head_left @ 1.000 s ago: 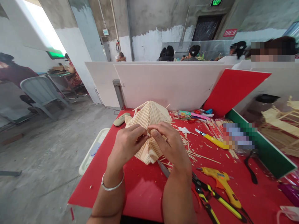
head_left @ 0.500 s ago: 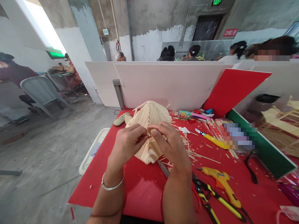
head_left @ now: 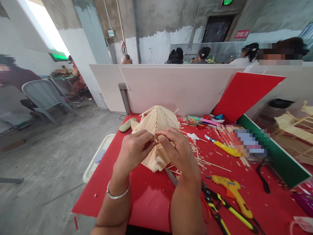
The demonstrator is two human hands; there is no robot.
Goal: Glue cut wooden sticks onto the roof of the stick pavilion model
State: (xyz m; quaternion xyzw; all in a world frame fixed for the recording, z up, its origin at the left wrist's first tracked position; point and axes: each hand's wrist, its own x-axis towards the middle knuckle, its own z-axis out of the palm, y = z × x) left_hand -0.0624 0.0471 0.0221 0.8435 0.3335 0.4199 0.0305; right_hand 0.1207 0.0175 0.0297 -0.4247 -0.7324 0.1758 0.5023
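Observation:
A pale model roof built of thin wooden sticks (head_left: 149, 122) rests on the red tabletop (head_left: 144, 202). Over its middle, my left hand (head_left: 137, 147) and my right hand (head_left: 177, 148) meet at the fingertips. Both are closed in a pinch. Between the fingertips is a tiny pale bit, too small to name, and the fingers hide most of it. Part of the roof's ridge and lower slope shows below my hands. Under my right forearm pokes the grey blade of a pair of scissors (head_left: 171, 177).
To the right lie a yellow glue gun (head_left: 231, 189), black-and-yellow pliers (head_left: 227, 207), a yellow utility knife (head_left: 223, 147) and loose sticks (head_left: 212, 164). A green board (head_left: 276, 151) edges the right side. White panels (head_left: 181, 88) stand behind. Several people sit farther off.

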